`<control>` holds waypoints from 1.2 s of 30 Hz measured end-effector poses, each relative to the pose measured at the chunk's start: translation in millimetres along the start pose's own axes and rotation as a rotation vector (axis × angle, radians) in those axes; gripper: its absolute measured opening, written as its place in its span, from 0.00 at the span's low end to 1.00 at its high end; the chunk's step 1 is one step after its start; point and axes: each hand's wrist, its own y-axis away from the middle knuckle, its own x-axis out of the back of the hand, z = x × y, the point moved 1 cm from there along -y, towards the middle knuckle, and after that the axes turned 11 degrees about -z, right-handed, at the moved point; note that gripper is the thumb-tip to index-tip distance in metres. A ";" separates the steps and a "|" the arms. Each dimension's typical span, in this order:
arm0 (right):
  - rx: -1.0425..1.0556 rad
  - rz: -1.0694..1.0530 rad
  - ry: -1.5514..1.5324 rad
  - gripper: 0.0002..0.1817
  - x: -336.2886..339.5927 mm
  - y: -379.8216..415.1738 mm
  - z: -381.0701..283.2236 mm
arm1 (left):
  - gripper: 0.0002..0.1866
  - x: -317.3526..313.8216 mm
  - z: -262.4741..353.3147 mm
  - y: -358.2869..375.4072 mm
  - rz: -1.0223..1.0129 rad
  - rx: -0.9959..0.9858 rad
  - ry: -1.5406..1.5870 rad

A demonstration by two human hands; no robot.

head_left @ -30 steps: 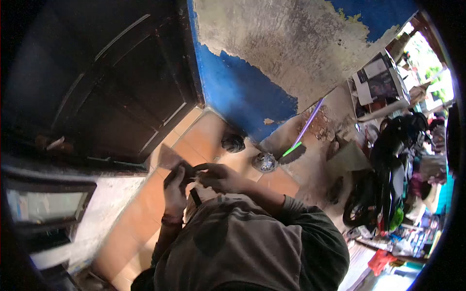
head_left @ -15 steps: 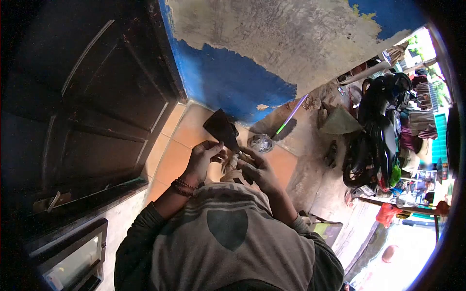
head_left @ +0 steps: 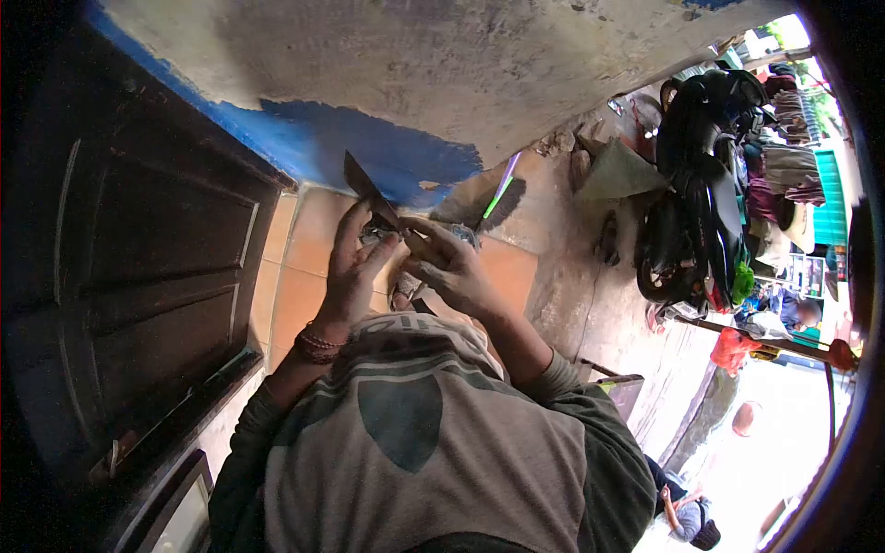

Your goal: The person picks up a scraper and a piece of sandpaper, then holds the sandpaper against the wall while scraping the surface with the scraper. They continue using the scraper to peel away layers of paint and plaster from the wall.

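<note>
A putty knife (head_left: 361,186) with a broad dark blade, seen nearly edge-on, points up and left toward the wall. My right hand (head_left: 458,272) is closed around its handle end, which the fingers mostly hide. My left hand (head_left: 348,272), with a beaded bracelet at the wrist, is beside the lower blade. Its fingers and thumb are apart, fingertips right at the blade. Behind my right hand, a clear shiny item (head_left: 468,234) on the floor is partly covered.
Blue paint (head_left: 369,152) peels from the grey wall (head_left: 415,64) ahead. A dark panelled door (head_left: 166,240) stands at left. A purple-green stick (head_left: 501,191) leans by the wall over the tiles (head_left: 313,240). At right are a black motorcycle (head_left: 701,184), hanging clothes and a seated person (head_left: 687,516).
The view has shifted, and the wall now looks nearer. The putty knife has turned from broadside to nearly edge-on. My left hand has rotated, its fingers now pointing up along the blade.
</note>
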 end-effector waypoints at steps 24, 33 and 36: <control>0.177 0.178 0.316 0.23 -2.2 -43.4 -62.8 | 0.42 39.1 68.9 -63.7 -0.399 -0.068 -0.335; 0.210 0.240 0.005 0.25 -11.4 -42.5 -84.1 | 0.44 38.6 84.6 -75.1 -0.433 -0.528 -0.778; 0.296 0.150 -0.053 0.26 -3.8 -45.3 -83.7 | 0.43 35.7 90.7 -78.2 -0.434 -0.551 -0.798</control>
